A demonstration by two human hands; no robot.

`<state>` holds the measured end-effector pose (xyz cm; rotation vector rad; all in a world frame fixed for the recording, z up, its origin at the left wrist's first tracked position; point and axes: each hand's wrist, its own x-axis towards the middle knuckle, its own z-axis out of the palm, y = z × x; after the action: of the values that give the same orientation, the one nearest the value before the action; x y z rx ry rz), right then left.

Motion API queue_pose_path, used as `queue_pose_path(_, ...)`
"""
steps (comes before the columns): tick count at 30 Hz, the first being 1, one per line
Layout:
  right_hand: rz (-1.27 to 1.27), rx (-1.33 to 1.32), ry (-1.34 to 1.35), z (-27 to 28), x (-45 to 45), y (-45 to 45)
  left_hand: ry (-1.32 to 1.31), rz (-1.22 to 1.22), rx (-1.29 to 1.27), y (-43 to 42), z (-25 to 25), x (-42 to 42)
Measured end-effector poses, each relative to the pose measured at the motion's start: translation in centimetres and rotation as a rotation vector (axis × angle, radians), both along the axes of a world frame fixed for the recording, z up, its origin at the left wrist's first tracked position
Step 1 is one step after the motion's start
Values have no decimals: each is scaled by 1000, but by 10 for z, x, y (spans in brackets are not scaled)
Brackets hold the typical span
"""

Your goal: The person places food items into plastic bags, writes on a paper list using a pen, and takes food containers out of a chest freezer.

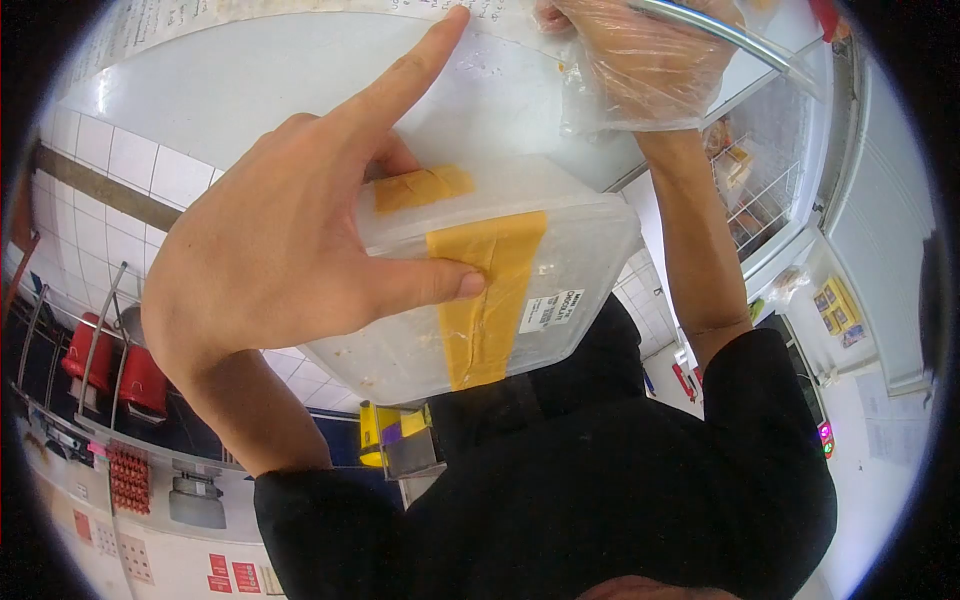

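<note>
My left hand (290,240) is bare and holds a clear plastic container (400,340). Its thumb presses on a strip of yellow tape (495,320), and the index finger stretches up past the rim. The container is tilted toward me, and a white printed label (553,311) on it reads partly "chocolate". At the top right, my right hand (650,55) wears a thin clear plastic glove. A metal handle bar (745,40) crosses in front of it. Its fingers are partly hidden and cut off by the frame edge, so their grip is unclear.
A white panel (240,80) lies beyond the container, with handwritten paper along its top edge. On the right, wire baskets (765,200) hold packaged food. Red containers (140,380) stand on a metal rack at left. A yellow box (375,430) is below the container.
</note>
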<state>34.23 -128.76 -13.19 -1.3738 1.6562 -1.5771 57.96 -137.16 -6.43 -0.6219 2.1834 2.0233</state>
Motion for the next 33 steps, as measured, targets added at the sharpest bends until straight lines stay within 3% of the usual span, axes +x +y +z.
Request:
queue_pose_path(7, -94, 81, -134, 0, 3, -1, 4, -1, 3, 0, 0, 0)
queue_pose_path(10, 23, -57, 104, 3, -1, -1, 8, -4, 9, 1, 0, 0)
queue_pose_path(12, -90, 82, 2, 4, 3, -1, 11, -5, 9, 1, 1, -1)
queue_pose_path(19, -136, 63, -122, 5, 5, -1, 13, -20, 21, 1, 4, -3)
queue_pose_path(28, -92, 43, 161, 5, 3, -1, 1, -59, 82, -4, 17, -14)
queue_pose_path(33, -138, 74, -77, 3, 5, -2, -5, -81, 113, -8, 25, -21)
